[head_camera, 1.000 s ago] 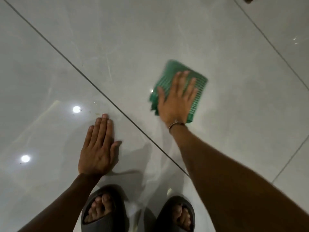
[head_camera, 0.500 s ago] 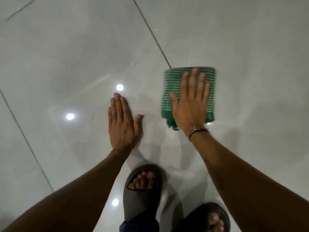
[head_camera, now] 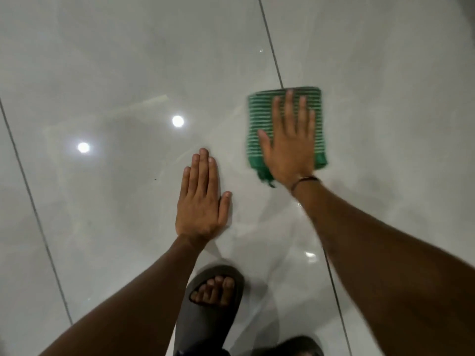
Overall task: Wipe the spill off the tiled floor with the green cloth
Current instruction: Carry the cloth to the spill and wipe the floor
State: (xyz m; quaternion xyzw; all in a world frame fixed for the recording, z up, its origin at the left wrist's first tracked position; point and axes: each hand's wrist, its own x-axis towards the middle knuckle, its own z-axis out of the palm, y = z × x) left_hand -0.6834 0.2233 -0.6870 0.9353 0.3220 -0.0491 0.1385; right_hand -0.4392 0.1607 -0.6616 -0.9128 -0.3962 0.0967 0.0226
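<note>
Since a second ago the green cloth has slid across from the tile on the right and now lies over a grout line. One slipper has stepped ahead of the other.

Far left, another dark grout line runs slantwise down the glossy tiled floor. Two round ceiling lights are mirrored in the shine just right of it.

Next comes the left hand, laid flat on the bare tile with palm down. Its four fingers are straight and pressed together, and the thumb sticks out to the side. It holds nothing and sits near the cloth without touching it.

Below it a dark grey slipper shows bare toes through its open front. The second slipper barely peeks in at the bottom edge.

Further right is the cloth, folded into a rough rectangle and striped green and pale. It lies flat on the floor, with its far edge at the point where the grout line disappears under it.

The right hand lies palm down on top, fingers straight and slightly spread, covering the middle and right of the cloth. A frayed green corner pokes out beside the wrist, which wears a thin bracelet.

I cannot tell wet patches from gloss on these tiles.
</note>
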